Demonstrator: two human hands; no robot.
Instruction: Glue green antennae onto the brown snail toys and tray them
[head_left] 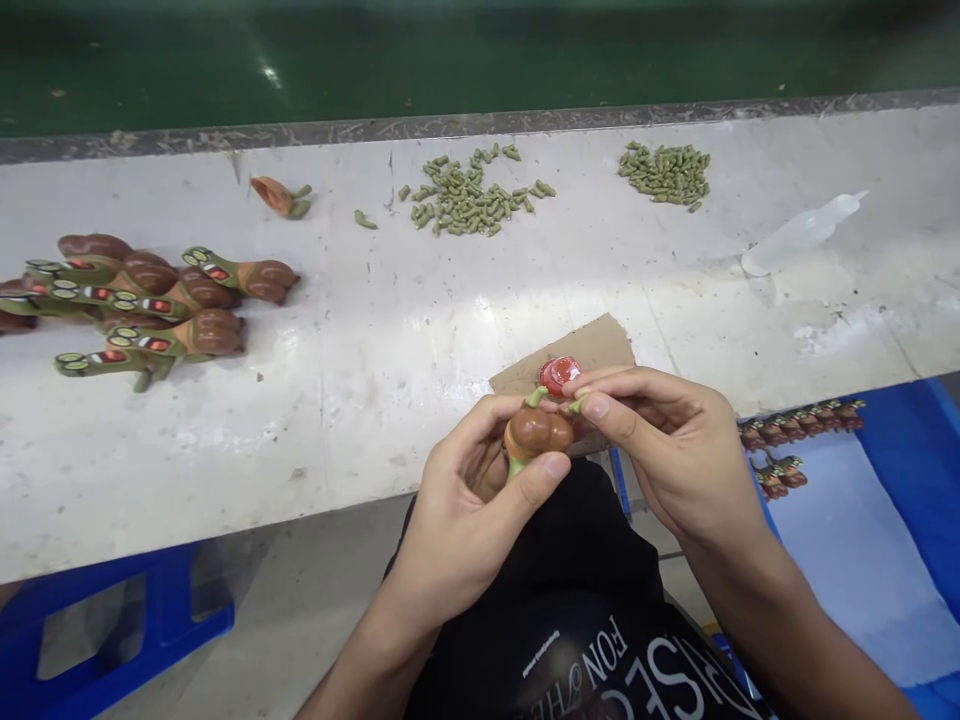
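Observation:
My left hand (469,500) is closed around a brown and green toy figure (536,432), holding it just off the white table's front edge. My right hand (660,440) pinches a small green piece (577,403) against the top of the figure. A small red round cap (559,375) sits on a scrap of cardboard (592,350) right behind my fingers.
A group of several finished brown and green figures (150,300) lies at the left of the white table (375,330). Two heaps of small green pieces (469,195) (666,172) lie at the back. A clear squeeze bottle (799,235) lies at right. More figures (795,425) sit in a blue bin.

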